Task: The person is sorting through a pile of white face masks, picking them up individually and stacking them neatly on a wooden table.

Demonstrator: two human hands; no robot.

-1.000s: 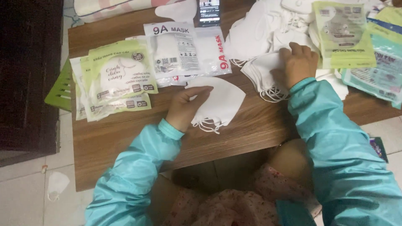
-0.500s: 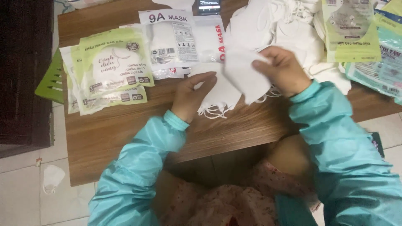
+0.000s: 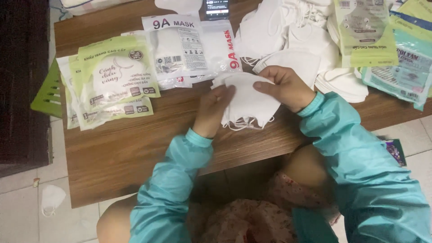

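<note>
White folded fabric face masks (image 3: 247, 101), a small stack with thin ear loops hanging from the lower edge, sit between both hands just above the brown wooden table (image 3: 121, 153). The left hand (image 3: 215, 110) closes its grip on the stack's left edge, fingers curled over the top layer, while the right hand (image 3: 285, 87) pinches the upper right corner; holding from two sides keeps the layers squared and flat against each other. Both arms wear teal long sleeves (image 3: 351, 148).

Behind the hands lies a loose heap of white unpacked masks (image 3: 292, 31), within easy reach of the right hand. To the left rest green-and-white printed mask packets (image 3: 112, 83), overlapped in a pile, and just beside them clear plastic packets with red and black lettering (image 3: 189, 45). More green and blue packets (image 3: 387, 49) lie at the right. A single white mask (image 3: 51, 198) lies on the tiled floor (image 3: 18, 211).
</note>
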